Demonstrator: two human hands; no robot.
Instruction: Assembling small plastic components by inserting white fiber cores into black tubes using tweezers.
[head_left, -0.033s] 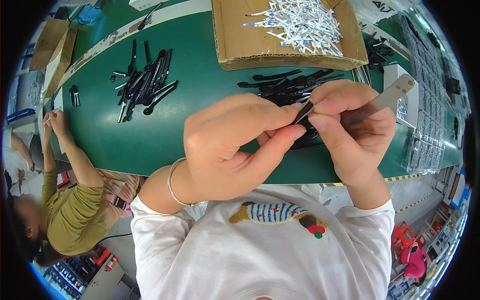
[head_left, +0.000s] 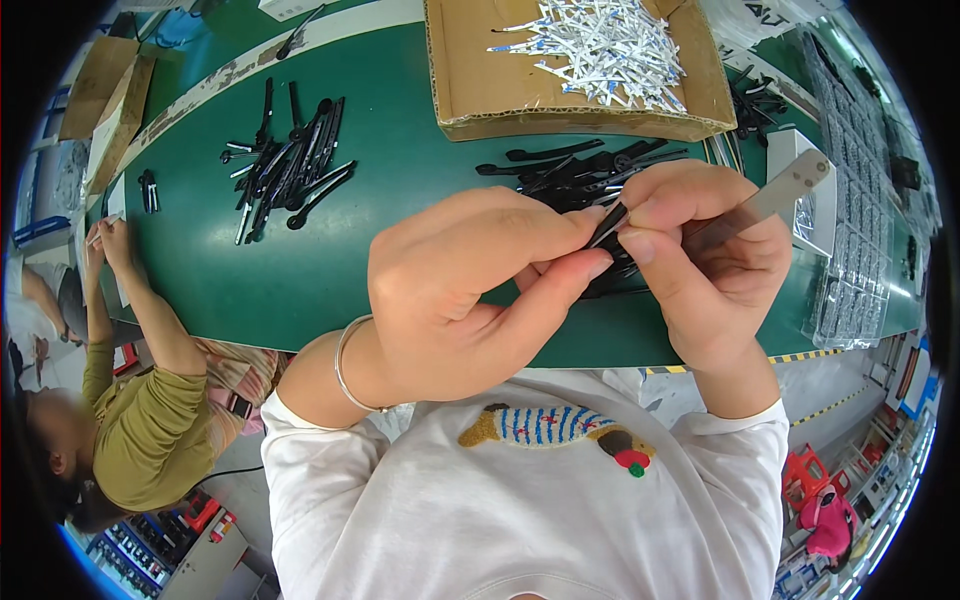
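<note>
A small, slim black plastic part (head_left: 608, 226) is pinched between the thumb and index finger of my left hand (head_left: 450, 285). My right hand (head_left: 710, 255) meets it from the other side, thumb and fingertip closed on the part's upper end. Flat metal tweezers (head_left: 792, 186) lie tucked in that same right hand, their broad end sticking out toward the upper right. Right behind and beneath my fingers is a heap of long black plastic parts (head_left: 560, 180), partly covered by my hands. Farther left on the green table (head_left: 400, 130) lies another heap of black parts (head_left: 290, 165).
An open cardboard box (head_left: 590, 124) with many white and blue strips (head_left: 615, 60) stands behind the heap. To the right are a white box (head_left: 812, 215) and stacked clear plastic trays (head_left: 850, 285). A person in a green top (head_left: 155, 435) works at the left table edge.
</note>
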